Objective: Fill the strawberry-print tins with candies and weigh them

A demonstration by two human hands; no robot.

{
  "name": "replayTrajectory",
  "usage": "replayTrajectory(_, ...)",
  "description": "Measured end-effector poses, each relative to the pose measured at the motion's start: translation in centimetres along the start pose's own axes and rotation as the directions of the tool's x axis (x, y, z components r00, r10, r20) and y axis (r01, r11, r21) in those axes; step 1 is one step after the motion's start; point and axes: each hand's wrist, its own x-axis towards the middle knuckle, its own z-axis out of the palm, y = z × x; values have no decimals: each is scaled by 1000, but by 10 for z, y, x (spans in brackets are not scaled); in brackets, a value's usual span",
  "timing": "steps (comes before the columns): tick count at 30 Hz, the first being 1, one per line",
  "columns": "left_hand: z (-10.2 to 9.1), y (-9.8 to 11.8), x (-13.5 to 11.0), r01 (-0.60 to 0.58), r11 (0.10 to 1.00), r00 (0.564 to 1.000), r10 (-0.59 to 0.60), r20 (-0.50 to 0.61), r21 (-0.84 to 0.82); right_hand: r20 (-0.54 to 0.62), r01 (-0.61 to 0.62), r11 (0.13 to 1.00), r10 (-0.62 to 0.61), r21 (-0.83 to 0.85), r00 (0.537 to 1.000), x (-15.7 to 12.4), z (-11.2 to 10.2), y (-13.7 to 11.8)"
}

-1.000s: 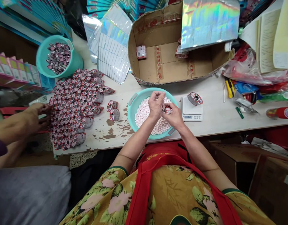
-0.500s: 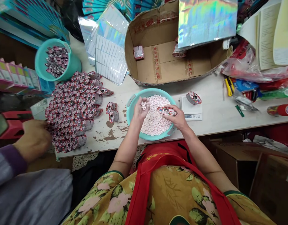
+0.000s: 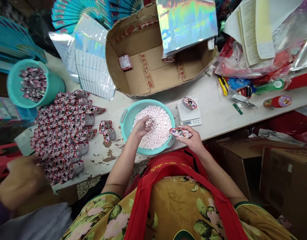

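Note:
My left hand [image 3: 143, 127] is over the turquoise basin [image 3: 125, 130], its fingers curled round several small white candies [image 3: 149, 120]. Loose pale candies [image 3: 161, 128] fill much of the basin. In my right hand [image 3: 193, 140] is a small printed packet [image 3: 180, 132] with a round opening in its top, gripped at its right end by the basin's right rim. A similar packet [image 3: 189, 103] rests on the white digital scale [image 3: 193, 119], just beyond my right hand.
Many printed packets [image 3: 66, 133] stand massed at left, two more packets [image 3: 109, 135] apart from them. A co-worker's blurred hand [image 3: 21, 180] is beside the mass. Behind are a bucket of wrapped pieces [image 3: 53, 88], a cardboard box [image 3: 136, 80] and a yellow cutter [image 3: 223, 85].
My right hand has drawn the packet back from over the candies to the basin's right rim. My left hand has turned, fingers curling over the candies. The view has shifted rightward.

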Motion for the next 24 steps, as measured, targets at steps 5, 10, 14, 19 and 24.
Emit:
replayTrajectory(5, 32, 5, 10, -222, 959, 965, 190, 180, 177, -380, -74, 997, 69, 2, 923, -19, -62, 24)
replayTrajectory(10, 104, 5, 34, -317, 852, 930, 193, 313, 416, -591, -79, 996, 83, 33, 802, -14, -98, 39)
replayTrajectory(14, 163, -5, 64, -542, 550, 838, 303, 454, 635, -608, -75, 994, 109, 81, 787, -5, -102, 40)
replayTrajectory(19, 193, -17, 88, -561, -29, 770, 350, 534, 827, -593, -77, 987, 147, 142, 792, 1, -106, 43)
replayTrajectory(24, 197, -24, 90, -485, -117, 797, 349, 492, 867, -619, -85, 982, 174, 170, 766, 4, -115, 45)
